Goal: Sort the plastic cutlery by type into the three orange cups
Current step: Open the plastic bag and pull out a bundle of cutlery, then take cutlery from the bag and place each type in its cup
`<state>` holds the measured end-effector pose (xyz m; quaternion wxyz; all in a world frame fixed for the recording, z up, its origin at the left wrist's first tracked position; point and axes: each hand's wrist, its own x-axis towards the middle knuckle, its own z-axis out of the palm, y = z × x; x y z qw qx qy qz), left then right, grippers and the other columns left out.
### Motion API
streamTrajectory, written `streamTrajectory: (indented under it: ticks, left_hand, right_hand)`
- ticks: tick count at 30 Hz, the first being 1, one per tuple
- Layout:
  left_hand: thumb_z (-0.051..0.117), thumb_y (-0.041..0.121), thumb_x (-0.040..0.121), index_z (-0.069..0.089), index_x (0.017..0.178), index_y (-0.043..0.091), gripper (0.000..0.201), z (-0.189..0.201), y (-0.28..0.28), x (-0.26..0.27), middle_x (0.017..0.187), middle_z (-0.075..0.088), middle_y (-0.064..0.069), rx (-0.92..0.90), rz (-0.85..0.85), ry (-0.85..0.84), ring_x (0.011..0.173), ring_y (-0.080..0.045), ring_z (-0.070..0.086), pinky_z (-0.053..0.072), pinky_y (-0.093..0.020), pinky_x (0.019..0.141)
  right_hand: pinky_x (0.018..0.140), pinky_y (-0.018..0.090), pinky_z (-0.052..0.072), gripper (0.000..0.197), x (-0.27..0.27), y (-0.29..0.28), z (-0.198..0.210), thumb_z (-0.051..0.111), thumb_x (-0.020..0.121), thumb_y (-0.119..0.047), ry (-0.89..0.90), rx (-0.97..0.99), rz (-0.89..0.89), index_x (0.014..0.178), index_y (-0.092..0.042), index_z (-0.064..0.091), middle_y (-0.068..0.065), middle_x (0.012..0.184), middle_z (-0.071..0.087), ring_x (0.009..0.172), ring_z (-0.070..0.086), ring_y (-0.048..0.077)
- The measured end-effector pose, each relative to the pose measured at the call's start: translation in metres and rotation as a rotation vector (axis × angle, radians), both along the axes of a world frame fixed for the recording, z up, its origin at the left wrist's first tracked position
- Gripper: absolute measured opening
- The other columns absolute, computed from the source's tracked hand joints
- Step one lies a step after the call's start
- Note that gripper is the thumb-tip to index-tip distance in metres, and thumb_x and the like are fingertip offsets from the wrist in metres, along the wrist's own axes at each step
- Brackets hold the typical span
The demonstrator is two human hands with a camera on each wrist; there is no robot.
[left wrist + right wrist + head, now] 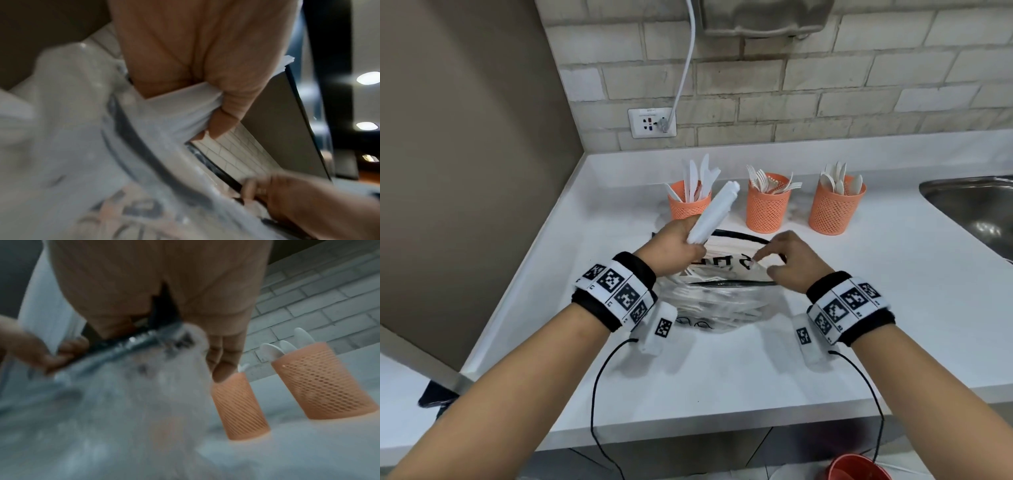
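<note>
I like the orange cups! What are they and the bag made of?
The three orange cups look like matte plastic: their walls are a fine moulded mesh of little holes. The bag seems thin, glossy clear plastic film, since it crinkles, shines, and shows white cutlery through it.

Both forearms are bare, with no sleeves. Each wrist wears a wide black fabric wristband (635, 270) and over it a white strap printed with a row of square black-and-white coded markers (616, 291); the right wrist has the same white marker strap (842, 306). Under each wrist hangs a small white box-shaped camera unit (659, 327) with one marker on it, and a thin black cable (594, 394) runs from each unit down past the counter edge
</note>
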<state>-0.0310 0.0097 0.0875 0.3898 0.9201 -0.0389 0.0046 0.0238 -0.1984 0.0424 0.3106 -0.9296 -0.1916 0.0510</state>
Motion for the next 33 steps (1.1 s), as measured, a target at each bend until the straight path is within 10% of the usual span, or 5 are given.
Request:
streamTrajectory:
  ticks: [5,13,18,28,33]
  left_hand:
    - [0.050,0.006,0.083,0.048,0.114,0.008,0.031,-0.003,-0.015,-0.001,0.111,0.060,-0.014,0.545,-0.010,-0.090,0.099,-0.032,0.059,0.046,-0.034,0.077]
    - [0.045,0.000,0.084,0.046,0.116,0.006,0.032,-0.015,-0.015,-0.003,0.116,0.060,-0.013,0.893,-0.053,-0.068,0.105,-0.033,0.059,0.045,-0.038,0.082]
    - [0.044,-0.001,0.084,0.045,0.116,0.006,0.033,-0.013,-0.026,-0.001,0.116,0.059,-0.012,0.936,-0.103,-0.107,0.104,-0.032,0.059,0.043,-0.037,0.083]
    - [0.064,0.008,0.077,0.041,0.133,0.016,0.061,0.001,-0.018,0.001,0.137,0.048,-0.003,0.685,-0.063,-0.399,0.130,-0.021,0.040,0.014,-0.038,0.116]
    - [0.062,0.026,0.068,0.040,0.135,0.013,0.072,0.001,0.001,-0.005,0.138,0.043,-0.005,-0.095,0.195,-0.468,0.129,-0.017,0.040,0.028,-0.023,0.110]
  right_hand:
    - [0.070,0.014,0.038,0.044,-0.017,0.012,0.045,0.046,0.054,-0.028,-0.277,0.511,0.054,0.089,-0.002,0.057,0.003,0.097,0.052,0.089,0.049,0.015]
    - [0.079,0.021,0.040,0.062,-0.034,0.008,0.066,0.054,0.069,0.004,-0.063,-0.129,0.266,0.128,-0.017,0.049,0.003,0.125,0.055,0.102,0.053,0.014]
    - [0.095,0.032,0.043,0.065,-0.041,0.023,0.059,0.060,0.073,-0.017,-0.158,-0.383,0.302,0.134,-0.014,0.040,0.008,0.129,0.052,0.117,0.047,0.024]
    - [0.064,0.032,0.038,0.025,-0.040,0.032,0.038,0.051,0.088,-0.022,-0.234,-0.388,0.066,0.104,-0.003,0.050,0.018,0.102,0.061,0.090,0.060,0.034]
    - [0.059,0.028,0.037,0.019,-0.034,0.015,0.040,0.055,0.087,-0.023,-0.045,-0.068,-0.002,0.096,-0.006,0.053,0.012,0.088,0.056,0.074,0.053,0.026]
